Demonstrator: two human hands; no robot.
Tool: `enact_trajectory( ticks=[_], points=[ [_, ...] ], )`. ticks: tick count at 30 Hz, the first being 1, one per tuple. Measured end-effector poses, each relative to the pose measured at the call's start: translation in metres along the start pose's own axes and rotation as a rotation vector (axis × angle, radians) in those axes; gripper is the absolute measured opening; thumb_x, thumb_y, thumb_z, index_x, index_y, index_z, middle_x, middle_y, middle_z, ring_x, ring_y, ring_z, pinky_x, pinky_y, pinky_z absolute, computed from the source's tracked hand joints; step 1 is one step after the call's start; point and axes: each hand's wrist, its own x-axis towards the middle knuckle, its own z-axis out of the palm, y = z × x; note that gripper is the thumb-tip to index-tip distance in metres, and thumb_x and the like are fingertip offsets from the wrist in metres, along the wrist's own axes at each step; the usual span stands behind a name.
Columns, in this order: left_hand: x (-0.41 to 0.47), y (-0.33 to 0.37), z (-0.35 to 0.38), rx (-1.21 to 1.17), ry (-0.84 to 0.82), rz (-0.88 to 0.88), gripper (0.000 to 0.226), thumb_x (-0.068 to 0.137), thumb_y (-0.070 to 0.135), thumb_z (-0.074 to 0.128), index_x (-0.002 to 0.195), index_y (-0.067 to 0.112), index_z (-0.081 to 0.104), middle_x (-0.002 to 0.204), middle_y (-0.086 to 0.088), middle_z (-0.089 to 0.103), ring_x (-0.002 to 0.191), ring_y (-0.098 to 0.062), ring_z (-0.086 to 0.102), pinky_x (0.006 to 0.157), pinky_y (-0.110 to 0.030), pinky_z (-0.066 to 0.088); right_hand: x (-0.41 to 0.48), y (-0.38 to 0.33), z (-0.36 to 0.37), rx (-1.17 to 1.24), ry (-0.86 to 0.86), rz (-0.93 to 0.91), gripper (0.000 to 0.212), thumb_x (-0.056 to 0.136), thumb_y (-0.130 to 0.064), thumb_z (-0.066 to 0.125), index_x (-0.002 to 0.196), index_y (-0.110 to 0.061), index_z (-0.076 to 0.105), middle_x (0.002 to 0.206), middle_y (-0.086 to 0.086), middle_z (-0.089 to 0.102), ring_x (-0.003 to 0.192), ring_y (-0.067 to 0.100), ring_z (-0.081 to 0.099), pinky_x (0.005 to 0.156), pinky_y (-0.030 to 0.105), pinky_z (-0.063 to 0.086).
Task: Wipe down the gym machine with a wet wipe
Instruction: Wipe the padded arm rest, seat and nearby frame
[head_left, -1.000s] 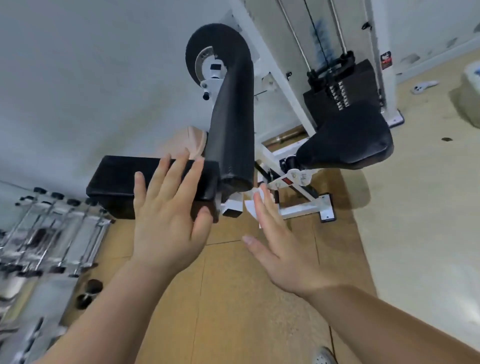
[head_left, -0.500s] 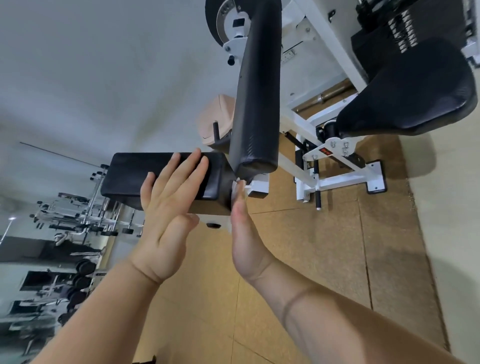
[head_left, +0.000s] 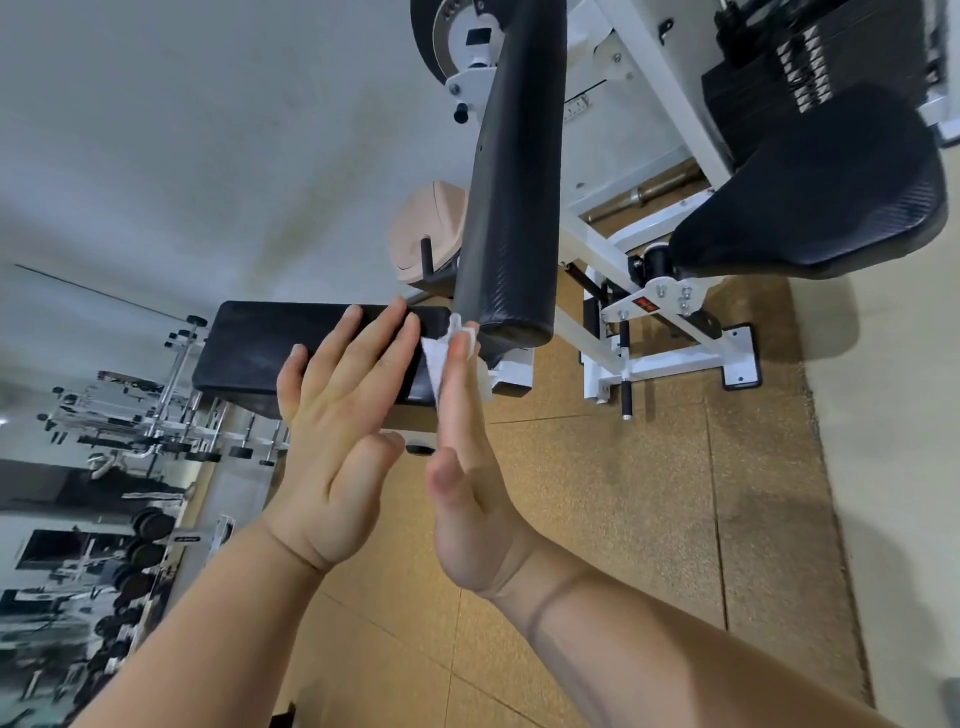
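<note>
The gym machine has a white frame (head_left: 649, 358), a long black roller pad (head_left: 509, 182), a black seat (head_left: 810, 197) and a flat black pad (head_left: 260, 353) at centre left. My left hand (head_left: 343, 415) lies flat on the right part of the flat pad with its fingers straight. My right hand (head_left: 462, 467) stands edge-on beside it, fingers straight. It presses a white wet wipe (head_left: 434, 358) against the right end of the flat pad, just below the roller's tip. Most of the wipe is hidden behind those fingers.
A black weight stack (head_left: 779, 78) stands behind the seat at top right. A peach-coloured rounded object (head_left: 431, 228) sits behind the roller. Racks of dumbbells (head_left: 130, 415) and weight plates (head_left: 145, 525) fill the left side. Cork floor tiles (head_left: 597, 519) spread below the machine.
The view has closed in on the machine. My right hand turned edge-on and carried the wipe up to the end of the flat pad. My left hand stayed on the pad.
</note>
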Motion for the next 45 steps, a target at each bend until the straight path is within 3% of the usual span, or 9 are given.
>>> enact_trajectory(
  ticks=[4,12,17,25,29,32,36,40,45],
  points=[
    [0.0,-0.001,0.001,0.033,0.0,0.004,0.084,0.075,0.027,0.03,0.159,0.022,0.035,0.168,0.009,0.024,0.158,-0.016,0.01,0.124,-0.042,-0.002,0.015,0.006,-0.015,-0.018,0.018,0.049,0.117,0.084,-0.092,0.03,0.164,-0.015,-0.006,0.174,-0.002,-0.009,0.159,0.015,-0.011,0.128,0.056,0.001],
    [0.0,-0.001,-0.002,-0.027,-0.024,0.023,0.077,0.083,0.035,0.028,0.159,0.025,0.036,0.168,0.01,0.025,0.158,-0.016,0.009,0.123,-0.047,-0.002,0.002,-0.011,-0.016,-0.295,-0.139,-0.033,0.123,0.076,-0.097,0.02,0.161,-0.017,-0.019,0.167,-0.004,-0.032,0.155,0.01,-0.025,0.127,0.036,-0.003],
    [-0.006,-0.003,-0.011,-0.332,0.019,-0.032,0.078,0.082,0.031,0.024,0.159,0.022,0.031,0.168,0.012,0.023,0.157,-0.006,0.009,0.126,-0.048,-0.003,0.015,-0.035,-0.026,-0.949,-0.262,-0.076,0.114,0.083,-0.089,0.017,0.162,-0.013,-0.017,0.166,-0.002,-0.036,0.152,0.013,-0.033,0.129,0.048,-0.003],
    [-0.031,-0.035,-0.008,-0.407,0.602,-0.018,0.065,0.085,0.03,0.045,0.147,0.012,0.049,0.158,-0.006,0.043,0.153,-0.025,0.029,0.12,-0.063,0.023,0.028,-0.066,0.001,-1.555,-0.437,-0.001,0.115,0.079,-0.095,0.008,0.161,-0.02,-0.021,0.165,-0.002,-0.037,0.149,0.012,-0.039,0.128,0.044,-0.01],
    [-0.042,-0.085,0.009,-0.45,0.826,-0.192,0.067,0.083,0.032,0.046,0.143,0.004,0.053,0.153,-0.016,0.046,0.146,-0.029,0.035,0.123,-0.043,0.024,0.041,-0.065,0.045,-1.615,-0.45,0.059,0.115,0.077,-0.095,0.021,0.16,-0.03,-0.023,0.162,-0.014,-0.04,0.146,0.002,-0.039,0.126,0.036,-0.014],
    [-0.045,-0.117,0.026,-0.743,0.735,-0.287,0.07,0.084,0.038,0.041,0.149,0.013,0.046,0.156,-0.005,0.041,0.145,-0.013,0.032,0.119,-0.02,0.023,0.052,-0.056,0.079,-1.66,-0.438,0.018,0.119,0.077,-0.094,0.029,0.161,-0.027,-0.021,0.164,-0.014,-0.036,0.147,0.0,-0.035,0.128,0.035,-0.01],
    [-0.043,-0.149,0.044,-1.116,0.512,-0.159,0.059,0.082,0.045,0.04,0.14,0.041,0.047,0.137,0.03,0.047,0.133,-0.001,0.043,0.106,-0.019,0.037,0.066,-0.044,0.112,-1.723,-0.379,-0.045,0.119,0.081,-0.087,0.043,0.164,-0.021,-0.01,0.169,-0.011,-0.026,0.151,-0.001,-0.027,0.129,0.033,-0.002],
    [-0.038,-0.173,0.054,-1.164,0.46,-0.044,0.055,0.084,0.033,0.049,0.138,0.027,0.057,0.133,0.022,0.055,0.131,-0.008,0.049,0.102,-0.021,0.043,0.077,-0.048,0.124,-1.691,-0.4,-0.062,0.113,0.083,-0.081,0.048,0.165,-0.019,0.002,0.172,-0.011,-0.012,0.156,0.001,-0.012,0.13,0.037,0.009],
    [-0.038,-0.186,0.047,-1.46,0.399,-0.096,0.055,0.081,0.012,0.054,0.126,0.043,0.057,0.123,0.031,0.059,0.125,0.002,0.055,0.096,-0.009,0.046,0.105,-0.069,0.135,-1.734,-0.54,-0.025,0.111,0.081,-0.092,0.035,0.163,-0.018,0.027,0.171,-0.01,0.015,0.157,0.0,0.001,0.128,0.035,0.017]
  ],
)
